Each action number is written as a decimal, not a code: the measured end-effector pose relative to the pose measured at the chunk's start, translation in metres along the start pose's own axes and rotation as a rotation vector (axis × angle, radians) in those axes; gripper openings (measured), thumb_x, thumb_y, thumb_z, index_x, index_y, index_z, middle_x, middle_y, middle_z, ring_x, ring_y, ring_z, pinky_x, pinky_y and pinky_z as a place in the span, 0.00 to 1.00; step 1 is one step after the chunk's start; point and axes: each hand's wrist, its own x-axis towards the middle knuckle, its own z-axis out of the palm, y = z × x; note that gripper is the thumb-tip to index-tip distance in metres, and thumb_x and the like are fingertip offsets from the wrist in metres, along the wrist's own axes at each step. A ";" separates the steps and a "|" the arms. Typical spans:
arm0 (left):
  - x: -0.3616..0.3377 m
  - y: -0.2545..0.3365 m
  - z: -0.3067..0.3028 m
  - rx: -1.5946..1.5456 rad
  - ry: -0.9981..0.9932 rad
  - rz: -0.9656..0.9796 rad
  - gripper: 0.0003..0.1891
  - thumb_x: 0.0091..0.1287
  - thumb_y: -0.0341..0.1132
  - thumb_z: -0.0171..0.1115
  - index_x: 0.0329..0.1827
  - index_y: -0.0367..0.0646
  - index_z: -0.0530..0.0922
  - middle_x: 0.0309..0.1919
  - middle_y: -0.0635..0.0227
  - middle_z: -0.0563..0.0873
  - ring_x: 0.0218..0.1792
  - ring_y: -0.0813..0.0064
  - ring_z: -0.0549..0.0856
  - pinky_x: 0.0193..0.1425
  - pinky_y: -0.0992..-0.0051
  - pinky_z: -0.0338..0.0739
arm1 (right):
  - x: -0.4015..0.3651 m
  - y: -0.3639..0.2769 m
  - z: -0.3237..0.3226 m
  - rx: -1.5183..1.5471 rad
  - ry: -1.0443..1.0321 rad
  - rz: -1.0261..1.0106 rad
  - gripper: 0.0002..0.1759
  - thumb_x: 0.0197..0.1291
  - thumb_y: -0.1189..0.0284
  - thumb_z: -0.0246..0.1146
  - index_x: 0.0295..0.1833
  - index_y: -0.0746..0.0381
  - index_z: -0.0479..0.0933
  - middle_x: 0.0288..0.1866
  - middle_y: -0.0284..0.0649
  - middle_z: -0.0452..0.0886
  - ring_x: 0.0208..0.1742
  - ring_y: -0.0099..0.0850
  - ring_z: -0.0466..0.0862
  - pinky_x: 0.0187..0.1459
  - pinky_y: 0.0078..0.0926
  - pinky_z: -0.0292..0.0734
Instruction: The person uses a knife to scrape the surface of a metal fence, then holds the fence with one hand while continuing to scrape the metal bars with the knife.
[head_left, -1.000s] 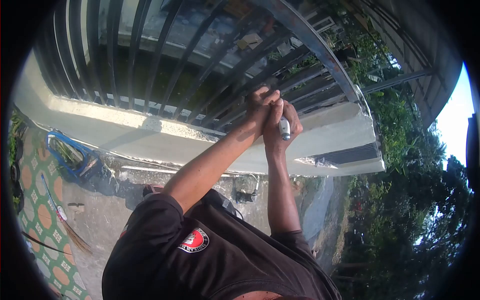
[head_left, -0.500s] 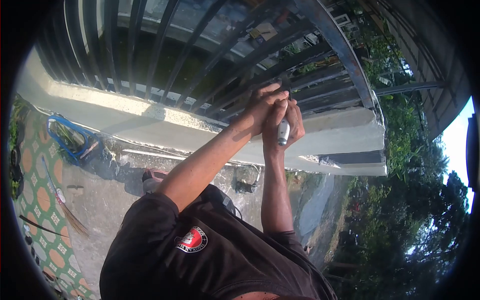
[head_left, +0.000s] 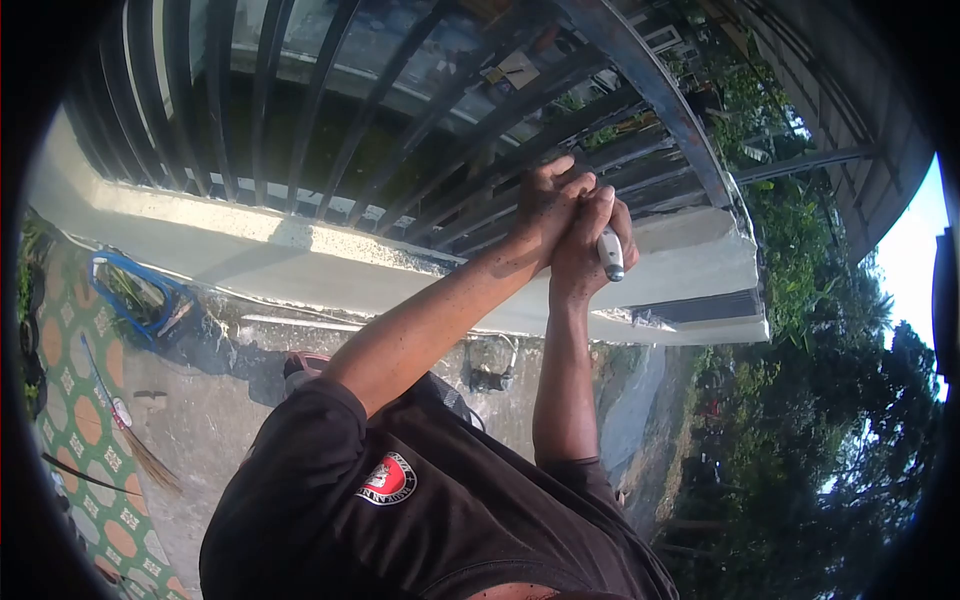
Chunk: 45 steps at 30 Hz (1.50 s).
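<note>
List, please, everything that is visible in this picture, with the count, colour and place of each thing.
bars: many, dark, a railing across the top
ledge: one, pale, under the bars
tool: one, white handle, in the right hand; its tip is hidden
loop: one, blue, on the ground at left; hose or frame, cannot tell
broom: one, brown bristles, lower left
tiles: many, green and orange, left edge
trees: several, green, right side
shirt: one, black with a red badge, bottom
left hand: one, fingers closed over the right hand, at the bars
right hand: one, fingers closed on the tool
</note>
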 end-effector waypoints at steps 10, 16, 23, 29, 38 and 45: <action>-0.010 -0.009 -0.012 -0.060 -0.017 0.051 0.05 0.69 0.30 0.62 0.35 0.42 0.76 0.27 0.77 0.77 0.29 0.88 0.74 0.33 0.82 0.70 | -0.013 -0.001 0.003 -0.055 -0.040 0.030 0.19 0.73 0.65 0.57 0.36 0.69 0.83 0.28 0.41 0.85 0.29 0.25 0.81 0.34 0.28 0.75; -0.013 0.002 -0.009 -0.024 -0.006 0.011 0.08 0.69 0.31 0.63 0.33 0.39 0.73 0.26 0.76 0.79 0.29 0.89 0.74 0.33 0.81 0.71 | -0.016 -0.004 0.005 -0.044 -0.005 0.049 0.19 0.73 0.65 0.57 0.36 0.69 0.83 0.29 0.40 0.85 0.30 0.25 0.81 0.36 0.26 0.76; -0.001 0.019 0.043 0.147 -0.050 0.151 0.33 0.69 0.33 0.64 0.71 0.22 0.64 0.29 0.69 0.85 0.31 0.85 0.80 0.38 0.80 0.76 | 0.026 -0.022 -0.019 0.000 0.100 0.008 0.18 0.74 0.68 0.57 0.35 0.69 0.82 0.31 0.40 0.85 0.31 0.25 0.83 0.37 0.26 0.77; -0.026 -0.043 -0.031 0.383 0.110 0.087 0.29 0.72 0.32 0.61 0.70 0.21 0.65 0.23 0.71 0.83 0.28 0.87 0.79 0.34 0.81 0.76 | -0.042 0.020 -0.015 0.087 -0.083 0.120 0.18 0.74 0.70 0.55 0.35 0.71 0.81 0.34 0.41 0.85 0.35 0.26 0.83 0.41 0.26 0.77; -0.033 -0.010 0.008 0.100 -0.046 -0.061 0.41 0.72 0.33 0.64 0.80 0.32 0.47 0.40 0.60 0.88 0.39 0.78 0.87 0.43 0.78 0.83 | -0.014 0.017 -0.061 0.367 -0.221 0.049 0.15 0.63 0.65 0.68 0.47 0.66 0.80 0.51 0.47 0.82 0.53 0.37 0.83 0.63 0.41 0.74; -0.054 -0.032 -0.026 0.574 -0.034 0.145 0.41 0.74 0.38 0.61 0.79 0.29 0.47 0.37 0.57 0.90 0.39 0.80 0.87 0.44 0.80 0.80 | -0.069 0.062 -0.118 0.873 -0.631 0.390 0.49 0.46 0.49 0.76 0.68 0.67 0.70 0.71 0.51 0.67 0.71 0.44 0.71 0.70 0.47 0.66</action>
